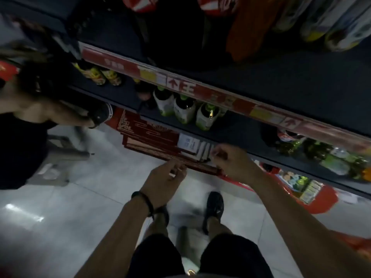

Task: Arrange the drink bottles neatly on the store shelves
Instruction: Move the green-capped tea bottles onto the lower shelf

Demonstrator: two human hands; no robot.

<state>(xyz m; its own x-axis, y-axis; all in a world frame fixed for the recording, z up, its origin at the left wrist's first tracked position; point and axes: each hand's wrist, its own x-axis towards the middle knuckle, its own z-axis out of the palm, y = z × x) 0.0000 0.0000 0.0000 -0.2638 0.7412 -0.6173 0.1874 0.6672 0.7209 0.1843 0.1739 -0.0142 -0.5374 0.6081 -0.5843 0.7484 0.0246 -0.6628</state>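
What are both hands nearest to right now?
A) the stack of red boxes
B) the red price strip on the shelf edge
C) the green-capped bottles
A: the left hand and the right hand are at the near edge of the stack of red boxes, below the shelf that holds the green-capped bottles. Neither hand holds a bottle.

We identify a stack of flat red boxes (152,141) with a white label (187,142) on its top face. What carries the stack cannot be determined. Below it lies a pale tiled floor (80,197). At the floor's left edge, a second person in a black top (18,147) stands beside a grey stool (66,145). A red display stand (313,195) sits at the right edge.
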